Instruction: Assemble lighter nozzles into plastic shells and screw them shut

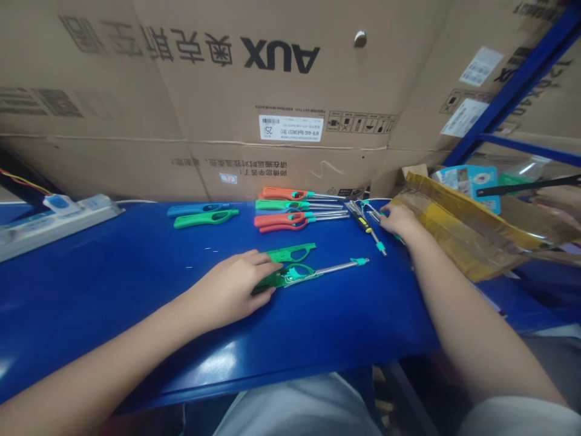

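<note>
**A:** Hands?

**B:** Left hand (231, 287) is mid-counter, palm down. Fingers closed up narrow, curled over a green utility lighter (290, 277) and holding it. Its steel wand (338, 268) points toward the right end, teal tip (361, 261) on the end.

**A:** Anything next to it?

**B:** Loose green lighter shell (290, 252), just past the left fingertips, touching or nearly so. Can't tell which.

**A:** Right hand (399, 221)?

**B:** Near the far edge, toward the right end. Fingers bunched, tips down among thin metal parts and teal bits. Can't tell if it's gripping anything. Yellow-and-black screwdriver (363, 223) lies just beside them.

**A:** Rest of the lighters?

**B:** Along the far edge of the blue counter (113, 290), mid-span: orange (284, 193), green (281, 205), red (276, 221), side by side, wands pointing right. Left of those, a blue one (197, 209) and a green one (206, 218).

**A:** Surroundings?

**B:** Power strip (59, 221) at the far left corner. Yellow-taped cardboard package (458, 224) over the far right corner. Big AUX carton (276, 60) stands behind the far edge, printing upside down. Blue shelf upright (512, 91) at upper right.
</note>
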{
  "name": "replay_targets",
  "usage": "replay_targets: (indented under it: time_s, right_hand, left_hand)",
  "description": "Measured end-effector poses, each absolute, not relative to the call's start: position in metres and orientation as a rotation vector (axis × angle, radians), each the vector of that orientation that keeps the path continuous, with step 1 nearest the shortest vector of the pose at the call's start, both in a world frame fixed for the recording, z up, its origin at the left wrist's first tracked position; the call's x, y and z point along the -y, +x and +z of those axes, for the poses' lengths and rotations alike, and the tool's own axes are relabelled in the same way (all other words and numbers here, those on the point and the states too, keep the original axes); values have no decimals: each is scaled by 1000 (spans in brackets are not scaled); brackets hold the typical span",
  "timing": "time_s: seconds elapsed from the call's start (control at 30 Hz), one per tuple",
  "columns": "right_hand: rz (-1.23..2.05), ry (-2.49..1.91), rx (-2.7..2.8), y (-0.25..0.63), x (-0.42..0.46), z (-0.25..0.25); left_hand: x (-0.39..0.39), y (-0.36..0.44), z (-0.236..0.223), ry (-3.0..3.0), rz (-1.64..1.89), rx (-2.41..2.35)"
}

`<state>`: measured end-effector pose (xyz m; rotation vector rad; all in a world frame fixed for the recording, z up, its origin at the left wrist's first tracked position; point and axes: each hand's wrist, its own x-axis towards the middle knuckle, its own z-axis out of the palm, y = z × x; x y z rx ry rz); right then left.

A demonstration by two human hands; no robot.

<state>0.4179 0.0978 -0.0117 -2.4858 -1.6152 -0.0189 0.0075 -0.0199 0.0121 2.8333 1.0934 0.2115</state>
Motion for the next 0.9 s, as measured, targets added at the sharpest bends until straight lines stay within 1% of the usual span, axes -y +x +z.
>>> replay_targets:
  time_s: [0.53,0.9]
  right_hand:
    - [-82,-2361,1619,423,-101,-16]
    - [-92,-2171,1694,405,-91,3]
  left_hand:
    - [18,8,13,2949,188,-1111]
    - [17,7,14,2885,160,-1095]
